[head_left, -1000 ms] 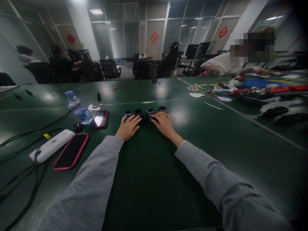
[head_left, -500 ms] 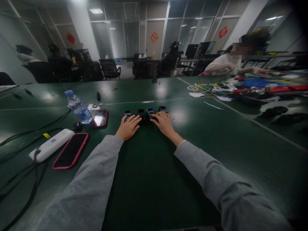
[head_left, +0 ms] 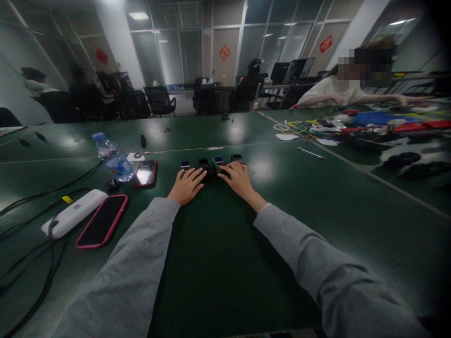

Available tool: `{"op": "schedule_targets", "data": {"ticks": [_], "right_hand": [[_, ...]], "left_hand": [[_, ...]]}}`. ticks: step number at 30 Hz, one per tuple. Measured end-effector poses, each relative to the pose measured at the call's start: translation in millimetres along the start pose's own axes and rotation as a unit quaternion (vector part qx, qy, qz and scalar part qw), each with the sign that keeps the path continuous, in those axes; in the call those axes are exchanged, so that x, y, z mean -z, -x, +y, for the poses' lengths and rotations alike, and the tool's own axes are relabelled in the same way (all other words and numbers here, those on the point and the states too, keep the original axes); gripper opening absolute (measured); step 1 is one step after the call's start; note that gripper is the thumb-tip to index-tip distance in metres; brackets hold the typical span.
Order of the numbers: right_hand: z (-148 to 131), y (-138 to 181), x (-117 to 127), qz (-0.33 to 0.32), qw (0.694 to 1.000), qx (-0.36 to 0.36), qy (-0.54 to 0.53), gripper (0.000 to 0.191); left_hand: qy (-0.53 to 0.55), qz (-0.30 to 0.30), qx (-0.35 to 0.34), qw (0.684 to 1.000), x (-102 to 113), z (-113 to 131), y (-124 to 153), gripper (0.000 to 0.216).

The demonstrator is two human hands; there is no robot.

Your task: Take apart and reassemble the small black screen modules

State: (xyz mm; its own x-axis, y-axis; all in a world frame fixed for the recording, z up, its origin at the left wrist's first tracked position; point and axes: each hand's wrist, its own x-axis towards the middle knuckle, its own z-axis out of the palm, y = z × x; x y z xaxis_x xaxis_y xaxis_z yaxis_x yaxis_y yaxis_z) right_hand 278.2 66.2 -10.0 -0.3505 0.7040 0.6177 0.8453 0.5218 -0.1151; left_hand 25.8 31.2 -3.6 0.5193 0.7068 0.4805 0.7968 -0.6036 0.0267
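A row of several small black devices (head_left: 210, 165) with little lit screens stands on the green table (head_left: 218, 263), straight ahead of me. My left hand (head_left: 184, 186) lies flat with fingers stretched out, the tips touching the left devices. My right hand (head_left: 238, 180) lies the same way, fingertips on the devices toward the right. Neither hand lifts or grips anything. Grey sleeves cover both forearms.
To my left lie a pink-cased phone (head_left: 102, 220), a white power bank (head_left: 74, 212) with cables, a second phone (head_left: 145, 172) and a water bottle (head_left: 112, 157). At the right a person in white (head_left: 331, 91) reaches over cluttered cables and tools (head_left: 355, 124). Other people sit at desks behind.
My hands have barely moved on the devices. The person at the right has stretched an arm farther out to the right.
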Motion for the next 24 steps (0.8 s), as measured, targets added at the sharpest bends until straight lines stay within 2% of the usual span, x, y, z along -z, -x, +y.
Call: {"op": "schedule_targets", "data": {"ticks": [4, 6, 9, 13, 15, 19, 24], "right_hand": [[-3.2, -0.4, 4.9, 0.016, 0.999, -0.021, -0.018, 0.037], [-1.8, -0.5, 6.7, 0.054, 0.996, -0.064, -0.025, 0.038], [7.1, 0.4, 3.1, 0.112, 0.982, -0.152, -0.028, 0.039], [24.5, 3.1, -12.0, 0.114, 0.967, -0.22, -0.059, 0.047], [30.6, 4.3, -18.4, 0.102, 0.963, -0.231, -0.091, 0.05], [34.2, 5.0, -22.5, 0.1, 0.957, -0.237, -0.132, 0.046], [31.8, 3.6, -19.9, 0.084, 0.959, -0.226, -0.148, 0.044]], "left_hand": [[-0.001, 0.012, 0.014, 1.0, 2.5, 0.0, 0.8, 0.05], [0.005, 0.035, 0.039, 0.999, 4.7, -2.2, 1.5, 0.048], [0.027, 0.104, 0.108, 0.988, 4.7, -14.0, 3.4, 0.042], [0.09, 0.228, 0.226, 0.943, -5.9, -43.3, 8.1, 0.036], [0.142, 0.262, 0.289, 0.91, -12.9, -56.4, 10.5, 0.034], [0.241, 0.257, 0.376, 0.857, -20.4, -66.4, 12.0, 0.028], [0.291, 0.234, 0.396, 0.839, -18.5, -61.9, 10.7, 0.023]]}}
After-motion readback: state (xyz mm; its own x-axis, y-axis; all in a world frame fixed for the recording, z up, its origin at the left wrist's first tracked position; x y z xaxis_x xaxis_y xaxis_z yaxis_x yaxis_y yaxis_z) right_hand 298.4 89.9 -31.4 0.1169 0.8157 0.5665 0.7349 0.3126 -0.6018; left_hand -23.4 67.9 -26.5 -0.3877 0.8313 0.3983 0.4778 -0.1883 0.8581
